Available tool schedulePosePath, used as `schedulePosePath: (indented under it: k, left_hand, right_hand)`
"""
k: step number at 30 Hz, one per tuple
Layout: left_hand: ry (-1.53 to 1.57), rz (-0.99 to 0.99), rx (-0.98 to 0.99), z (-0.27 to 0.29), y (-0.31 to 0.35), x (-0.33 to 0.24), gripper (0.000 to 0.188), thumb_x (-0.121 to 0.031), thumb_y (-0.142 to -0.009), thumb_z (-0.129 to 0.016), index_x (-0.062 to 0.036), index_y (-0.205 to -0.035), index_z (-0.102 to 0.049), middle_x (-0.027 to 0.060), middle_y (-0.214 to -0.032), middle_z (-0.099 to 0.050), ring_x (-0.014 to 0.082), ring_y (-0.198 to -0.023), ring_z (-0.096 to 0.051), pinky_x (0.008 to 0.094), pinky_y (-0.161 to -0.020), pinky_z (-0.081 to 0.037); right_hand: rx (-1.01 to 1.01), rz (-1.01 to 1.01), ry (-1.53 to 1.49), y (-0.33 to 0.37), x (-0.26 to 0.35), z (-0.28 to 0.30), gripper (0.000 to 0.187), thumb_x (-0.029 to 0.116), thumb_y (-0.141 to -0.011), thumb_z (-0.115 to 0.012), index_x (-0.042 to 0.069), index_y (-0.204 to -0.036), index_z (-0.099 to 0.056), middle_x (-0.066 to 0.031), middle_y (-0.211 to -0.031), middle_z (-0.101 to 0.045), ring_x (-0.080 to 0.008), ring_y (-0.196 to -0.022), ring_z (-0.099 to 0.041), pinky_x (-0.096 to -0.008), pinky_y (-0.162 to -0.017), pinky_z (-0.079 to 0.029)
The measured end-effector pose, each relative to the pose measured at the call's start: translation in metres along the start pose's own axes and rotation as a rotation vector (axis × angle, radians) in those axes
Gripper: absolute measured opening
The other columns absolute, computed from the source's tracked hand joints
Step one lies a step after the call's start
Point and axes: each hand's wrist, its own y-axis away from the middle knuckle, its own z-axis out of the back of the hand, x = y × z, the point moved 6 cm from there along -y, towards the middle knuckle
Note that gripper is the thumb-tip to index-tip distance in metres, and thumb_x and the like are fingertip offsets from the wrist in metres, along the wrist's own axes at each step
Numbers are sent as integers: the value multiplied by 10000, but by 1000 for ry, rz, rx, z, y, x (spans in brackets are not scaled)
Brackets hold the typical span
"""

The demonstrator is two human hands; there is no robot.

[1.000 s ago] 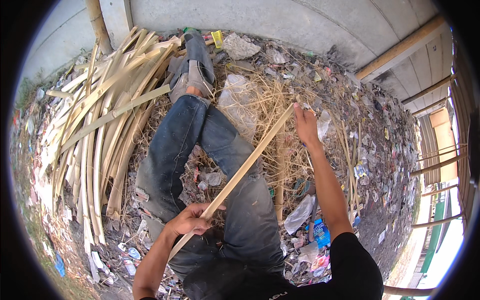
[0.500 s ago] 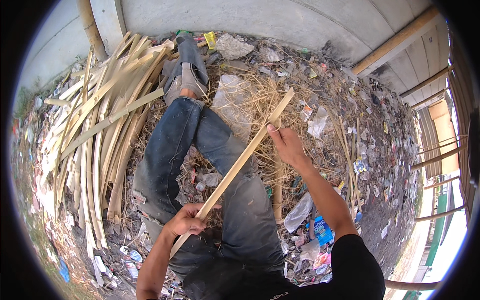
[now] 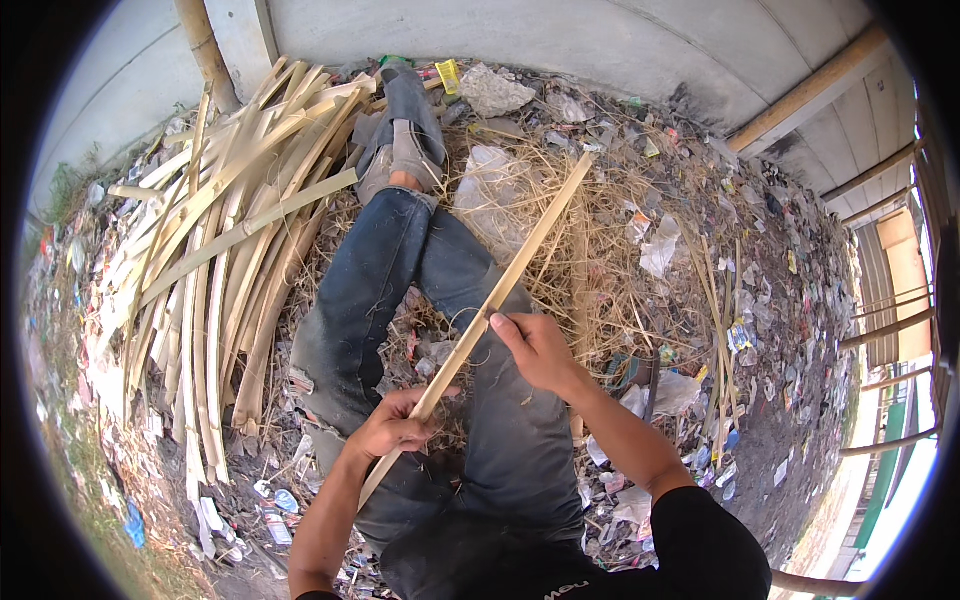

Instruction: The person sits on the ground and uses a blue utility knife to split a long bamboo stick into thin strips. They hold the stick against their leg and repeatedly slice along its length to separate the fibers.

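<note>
A long pale bamboo strip [image 3: 530, 250] slants across my lap, from near my left hip up to the far right. My left hand [image 3: 398, 424] is closed round its lower part, with the thumb laid across it. My right hand [image 3: 535, 350] is at the strip's middle, thumb against its edge and fingers curled. What those fingers hold is hidden beneath the hand. A thin curl of shaving stands out from the strip by the right thumb. A dark, narrow, curved piece [image 3: 653, 385] shows beyond my right forearm; I cannot tell whether it joins what the hand holds.
A heap of split bamboo strips [image 3: 225, 250] lies to the left of my legs. Fine shavings [image 3: 560, 225] and litter cover the ground ahead and right. A concrete wall [image 3: 520, 40] with a bamboo pole [image 3: 207, 55] stands behind, near a rubble lump [image 3: 497, 90].
My right hand has slid down along the strip toward my left hand, drawing nearer to my body. The left hand still grips the lower part. The view has shifted slightly.
</note>
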Motion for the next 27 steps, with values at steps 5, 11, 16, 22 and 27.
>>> schedulePosePath:
  k: [5,11,16,22,27]
  left_hand:
    - [-29,-43,53,1,2,2,790,9,-798,-606,-8,-1574,-457,-16,-665,-483,76,-505,-418,234,-484,-334]
    - [-116,-86,59,-2,-1,-1,764,-8,-817,-595,-19,-1570,-473,-23,-656,-516,76,-498,-465,241,-488,-369]
    - [-185,-104,30,0,-2,3,740,-3,-847,-589,-55,-1577,-479,-26,-662,-530,79,-508,-480,244,-495,-389]
    - [-183,-96,-33,5,0,7,778,-10,-801,-584,-18,-1570,-469,-1,-696,-555,97,-585,-541,250,-563,-446]
    - [-218,-58,20,5,-5,6,674,-18,-883,-546,-12,-1552,-469,39,-727,-608,123,-610,-573,268,-604,-481]
  right_hand:
    - [-330,69,-51,-17,4,45,414,403,-983,-738,10,-855,-720,17,-578,-500,-101,-546,-455,-322,-533,-377]
    - [-124,-9,62,-19,17,35,423,410,-937,-794,32,-771,-702,18,-566,-485,-104,-531,-445,-313,-530,-386]
    - [-86,36,99,-15,21,0,399,362,-946,-780,11,-778,-694,-1,-541,-465,-122,-515,-434,-327,-522,-376]
    - [-433,-79,-223,-20,-12,54,277,273,-988,-727,26,-862,-713,26,-569,-492,-98,-503,-458,-327,-503,-384]
    - [-962,-106,-696,-7,-63,129,296,307,-1033,-673,39,-1158,-687,46,-703,-481,-61,-617,-463,-257,-568,-400]
